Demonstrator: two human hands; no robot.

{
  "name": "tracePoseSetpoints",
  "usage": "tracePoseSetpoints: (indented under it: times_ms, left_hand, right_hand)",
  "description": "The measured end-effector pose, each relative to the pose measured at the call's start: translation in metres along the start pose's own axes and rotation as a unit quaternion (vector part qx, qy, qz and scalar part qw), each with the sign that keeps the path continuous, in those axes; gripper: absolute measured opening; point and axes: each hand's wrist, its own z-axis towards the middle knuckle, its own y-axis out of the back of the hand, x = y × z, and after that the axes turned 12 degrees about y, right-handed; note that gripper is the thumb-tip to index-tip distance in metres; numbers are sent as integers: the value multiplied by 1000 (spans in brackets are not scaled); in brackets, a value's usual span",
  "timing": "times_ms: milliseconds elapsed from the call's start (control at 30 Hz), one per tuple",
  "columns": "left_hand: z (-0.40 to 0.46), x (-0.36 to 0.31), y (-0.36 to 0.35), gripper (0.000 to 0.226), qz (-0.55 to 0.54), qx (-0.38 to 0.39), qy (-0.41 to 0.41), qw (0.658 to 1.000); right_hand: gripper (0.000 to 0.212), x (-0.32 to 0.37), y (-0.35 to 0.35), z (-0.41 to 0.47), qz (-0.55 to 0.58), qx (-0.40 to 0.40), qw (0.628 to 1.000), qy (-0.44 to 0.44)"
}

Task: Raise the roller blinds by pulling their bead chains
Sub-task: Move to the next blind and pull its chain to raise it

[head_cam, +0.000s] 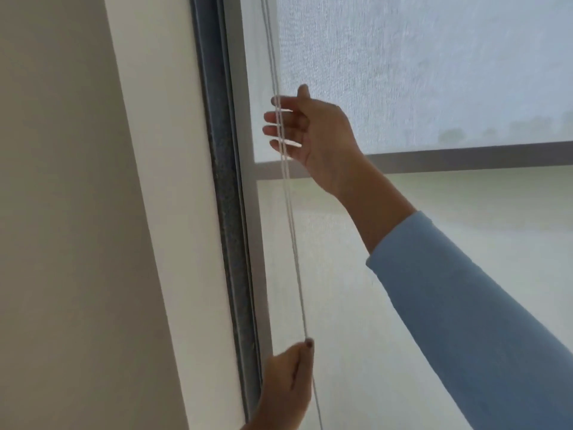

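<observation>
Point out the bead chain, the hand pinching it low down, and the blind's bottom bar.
bead chain (293, 243): head view, on the strands between the hands.
left hand (286, 386): head view, back of hand.
bottom bar (465, 159): head view, grey bar's middle.

Left hand (286, 387) pinches the thin white bead chain (291, 231) low down; right hand (313, 135), fingers spread, reaches behind it higher up, before the translucent white roller blind (434, 72).

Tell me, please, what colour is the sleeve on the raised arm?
Light blue; the sleeve on the right arm shows clearly in the head view.
</observation>
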Motion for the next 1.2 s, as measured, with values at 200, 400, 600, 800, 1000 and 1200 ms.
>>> tracePoseSetpoints:
  times_ms: [200, 400, 600, 800, 1000, 1200]
  left_hand:
    - [-43, 44, -3, 45, 112, 29, 57, 992]
    - [-26, 31, -7, 41, 92, 100, -18, 991]
    - [0, 16, 9, 52, -33, 183, 112, 976]
    - [138, -117, 61, 58, -232, 84, 88, 965]
    - [244, -254, 108, 61, -261, 143, 25, 954]
    - [284, -293, 131, 52, -325, 0, 98, 941]
  right_hand:
    - [26, 0, -5, -2, -30, 14, 999, 3]
    - [28, -25, -10, -16, -32, -65, 997, 28]
    - [56, -18, -8, -17, 104, -127, 983, 81]
    - [54, -49, -14, -39, 91, -110, 984, 109]
    - [62, -155, -25, -146, 23, -104, 994, -14]
    - [77, -252, -6, -266, -142, -45, 971, -187]
